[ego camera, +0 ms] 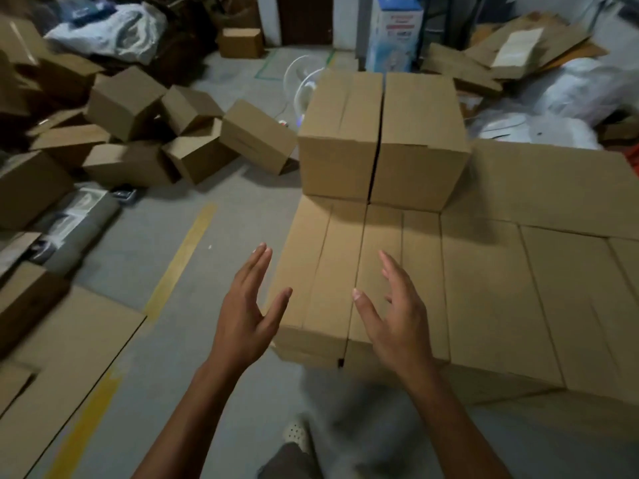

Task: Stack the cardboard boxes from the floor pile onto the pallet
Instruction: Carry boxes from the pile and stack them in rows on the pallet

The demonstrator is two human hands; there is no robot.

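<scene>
Down at the bottom edge, stands on the grey concrete floor (166, 357) in a pale perforated shoe (295, 433); just above, holds out the left hand (247, 316) and the right hand (394, 316), palms turned toward each other, with fingers straight and thumbs spread wide; grips nothing with either. Keeps the left hand at the near left corner of the lower layer of boxes (484, 288) and the right hand in front of that layer's top; cannot tell whether either one touches the cardboard. Finds that layer packed edge to edge, with flaps closed, reaching off to the right.

To the left, passes a flat cardboard sheet (69, 357) on the concrete and a yellow floor line (179, 264) running away beside the stack.

Farther on, meets the left upper box (337, 143) and the right upper box (420, 146), upright and side by side on the far left part of the lower layer, with only a narrow dark gap between.

Left of those, well apart across bare concrete, faces the floor pile (138, 133); sees boxes tumbled there, some tilted, some with flaps open.

Beyond, makes out a white fan (304, 81) just behind the upper boxes, an upright blue-and-white carton (394, 32), a small brown box (240, 43) by the far wall, and, at far right, flattened cardboard (501, 57) beside white plastic bags (581, 88).
</scene>
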